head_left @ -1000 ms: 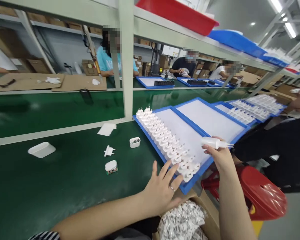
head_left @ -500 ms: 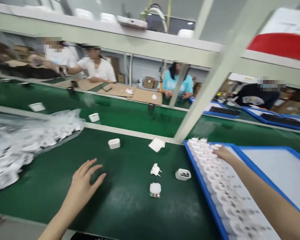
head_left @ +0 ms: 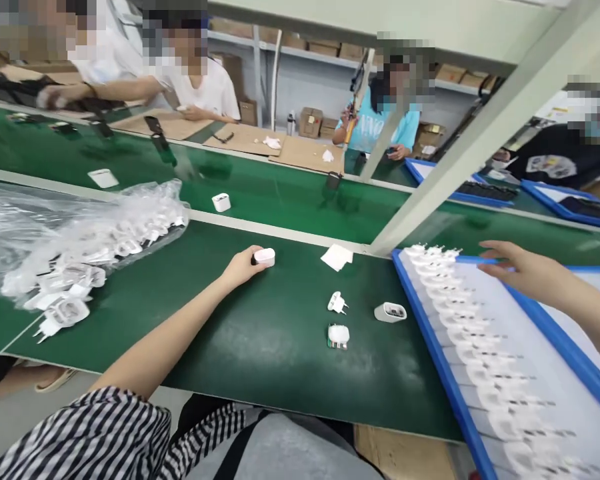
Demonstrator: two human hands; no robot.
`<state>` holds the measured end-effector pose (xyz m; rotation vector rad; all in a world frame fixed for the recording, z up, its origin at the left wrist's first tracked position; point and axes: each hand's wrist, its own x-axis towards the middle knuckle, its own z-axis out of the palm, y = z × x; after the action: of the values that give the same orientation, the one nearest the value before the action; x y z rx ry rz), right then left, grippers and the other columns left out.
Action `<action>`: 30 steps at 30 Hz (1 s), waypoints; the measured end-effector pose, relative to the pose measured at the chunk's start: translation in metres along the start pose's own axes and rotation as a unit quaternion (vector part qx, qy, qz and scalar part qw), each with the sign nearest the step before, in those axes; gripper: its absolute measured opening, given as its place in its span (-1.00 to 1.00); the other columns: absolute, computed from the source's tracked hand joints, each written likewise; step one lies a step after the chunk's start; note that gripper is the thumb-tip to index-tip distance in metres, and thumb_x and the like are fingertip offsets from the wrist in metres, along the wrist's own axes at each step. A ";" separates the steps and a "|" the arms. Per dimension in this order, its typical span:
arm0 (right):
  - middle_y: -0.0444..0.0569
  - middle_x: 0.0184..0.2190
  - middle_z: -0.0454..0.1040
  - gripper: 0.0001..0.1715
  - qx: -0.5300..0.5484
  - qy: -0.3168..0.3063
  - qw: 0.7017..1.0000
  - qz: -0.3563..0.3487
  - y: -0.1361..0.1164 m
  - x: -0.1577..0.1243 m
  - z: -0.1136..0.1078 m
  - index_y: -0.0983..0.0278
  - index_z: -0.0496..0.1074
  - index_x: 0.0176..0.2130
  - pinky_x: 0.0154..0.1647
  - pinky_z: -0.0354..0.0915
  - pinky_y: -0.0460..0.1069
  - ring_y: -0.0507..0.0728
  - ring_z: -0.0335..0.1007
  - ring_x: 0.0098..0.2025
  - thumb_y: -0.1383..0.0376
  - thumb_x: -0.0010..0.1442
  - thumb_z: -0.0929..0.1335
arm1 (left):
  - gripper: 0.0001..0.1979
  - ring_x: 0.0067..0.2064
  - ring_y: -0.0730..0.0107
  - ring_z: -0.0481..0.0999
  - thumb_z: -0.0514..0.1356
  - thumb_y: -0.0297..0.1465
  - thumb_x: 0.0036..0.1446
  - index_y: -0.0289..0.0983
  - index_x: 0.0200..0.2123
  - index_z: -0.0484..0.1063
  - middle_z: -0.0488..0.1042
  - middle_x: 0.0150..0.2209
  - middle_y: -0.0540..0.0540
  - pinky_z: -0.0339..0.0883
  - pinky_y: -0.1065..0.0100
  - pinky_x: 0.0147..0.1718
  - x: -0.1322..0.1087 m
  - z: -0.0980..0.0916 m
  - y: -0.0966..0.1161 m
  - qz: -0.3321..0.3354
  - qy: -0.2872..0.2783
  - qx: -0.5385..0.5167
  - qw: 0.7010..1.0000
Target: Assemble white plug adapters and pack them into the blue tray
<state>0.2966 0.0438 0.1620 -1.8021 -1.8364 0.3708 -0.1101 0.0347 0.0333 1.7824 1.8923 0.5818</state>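
My left hand [head_left: 243,265] reaches far out over the green belt and closes round a small white plastic shell [head_left: 265,256]. My right hand [head_left: 517,268] hovers with its fingers spread above the blue tray [head_left: 433,353], near the far end of its row of white plug parts [head_left: 460,320]; nothing is in it. Between my arms lie a white two-pin plug piece [head_left: 337,303], an open white shell [head_left: 391,312] and a white part with a circuit board [head_left: 339,335].
A clear plastic bag of white plug parts [head_left: 75,243] lies at the left. A folded white paper [head_left: 337,257] rests by the belt divider. More shells [head_left: 221,202] ride the far belt. Several people work on the opposite side. A slanted frame post [head_left: 460,160] rises above the tray.
The view has swung left and down. My left hand moved forward and closed on the white shell. My right hand let go of the plug part and lifted off the row.
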 end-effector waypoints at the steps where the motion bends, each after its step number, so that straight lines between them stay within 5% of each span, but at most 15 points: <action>1: -0.06 -0.59 0.39 -0.74 -0.100 -0.062 0.993 0.025 -0.009 -0.011 -0.003 0.17 0.36 -0.35 -0.47 0.18 0.06 0.16 0.29 -0.54 0.30 -0.17 0.35 | -0.65 -0.32 0.40 0.38 0.05 -0.28 -0.12 -0.30 -0.22 0.23 0.39 -0.31 -0.03 0.22 0.43 -0.31 -0.004 0.006 0.007 0.027 -0.033 0.002 0.999; 4: -0.03 -0.44 0.44 -0.61 -0.190 -0.214 0.956 -0.057 -0.039 -0.065 0.023 0.16 0.33 -0.24 -0.54 0.22 0.05 0.19 0.35 -0.49 0.17 -0.16 0.31 | -0.70 -0.29 0.38 0.36 0.05 -0.27 -0.12 -0.29 -0.28 0.27 0.37 -0.29 -0.04 0.22 0.43 -0.32 -0.028 0.024 0.028 0.138 -0.105 0.026 0.984; 7: 0.06 -0.32 0.42 -0.57 -0.204 -0.265 0.937 -0.097 -0.057 -0.122 0.079 0.22 0.33 -0.21 -0.52 0.24 0.06 0.24 0.36 -0.39 0.19 -0.16 0.29 | -0.70 -0.22 0.32 0.33 0.02 -0.30 -0.10 -0.25 -0.23 0.25 0.34 -0.25 -0.06 0.23 0.39 -0.32 -0.053 0.038 0.044 0.208 -0.137 0.078 0.965; 12: 0.07 0.01 0.12 -0.35 -0.098 -0.223 0.969 -0.034 -0.053 -0.142 0.144 0.21 -0.03 0.06 -0.32 0.26 0.03 0.17 0.23 -0.11 0.18 -0.03 0.19 | -0.61 -0.34 0.34 0.38 -0.02 -0.34 -0.07 -0.22 -0.09 0.13 0.29 -0.20 -0.08 0.25 0.37 -0.41 -0.064 0.044 0.048 0.222 -0.161 0.120 0.954; 14: 0.00 0.03 0.07 -0.35 -0.078 -0.228 0.968 -0.063 -0.050 -0.134 0.155 0.14 -0.04 0.06 -0.27 0.24 0.00 0.14 0.18 -0.07 0.21 -0.04 0.22 | -0.63 -0.32 0.36 0.39 0.00 -0.35 -0.07 -0.21 -0.12 0.15 0.29 -0.17 -0.05 0.25 0.38 -0.38 -0.063 0.044 0.046 0.213 -0.159 0.103 0.958; 17: 0.03 -0.11 0.24 -0.42 -0.127 -0.244 0.960 -0.053 -0.054 -0.129 0.161 0.19 0.09 0.01 -0.33 0.24 0.02 0.19 0.26 -0.16 0.17 -0.04 0.22 | -0.65 -0.20 0.31 0.35 0.04 -0.28 -0.10 -0.22 -0.18 0.21 0.31 -0.17 -0.05 0.23 0.36 -0.28 -0.062 0.041 0.041 0.178 -0.129 0.091 0.971; 21: 0.16 -0.21 0.32 -0.25 -0.190 -0.234 0.953 0.034 -0.065 -0.137 0.162 0.35 0.00 0.06 -0.42 0.23 0.07 0.27 0.32 -0.28 0.03 -0.04 0.19 | -0.27 -0.17 0.20 0.32 0.19 -0.13 -0.34 -0.25 -0.05 0.08 0.28 -0.14 -0.10 0.23 0.30 -0.30 -0.060 0.036 0.035 0.153 -0.158 0.076 0.973; 24: 0.10 -0.23 0.31 -0.26 -0.161 -0.233 0.959 -0.002 -0.063 -0.139 0.162 0.31 0.04 0.04 -0.37 0.24 0.06 0.24 0.28 -0.25 0.07 -0.09 0.25 | -0.14 -0.15 0.24 0.31 0.21 -0.16 -0.37 -0.23 0.04 -0.07 0.19 -0.03 -0.10 0.22 0.35 -0.30 -0.055 0.032 0.030 0.177 -0.202 0.024 0.963; 30: 0.07 -0.27 0.28 -0.53 -0.103 -0.112 0.988 -0.039 -0.045 -0.141 0.177 0.31 0.30 -0.20 -0.21 0.17 0.08 0.20 0.20 -0.23 0.14 -0.14 0.31 | -0.24 -0.23 0.37 0.33 0.18 -0.24 -0.25 -0.14 0.05 -0.09 0.21 -0.02 -0.03 0.20 0.40 -0.28 -0.043 0.031 0.025 0.222 -0.264 -0.038 0.938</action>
<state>0.1565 -0.0679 0.0162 -1.8814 -2.1628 0.3784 -0.0693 -0.0073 0.0255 2.0663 1.1038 0.2701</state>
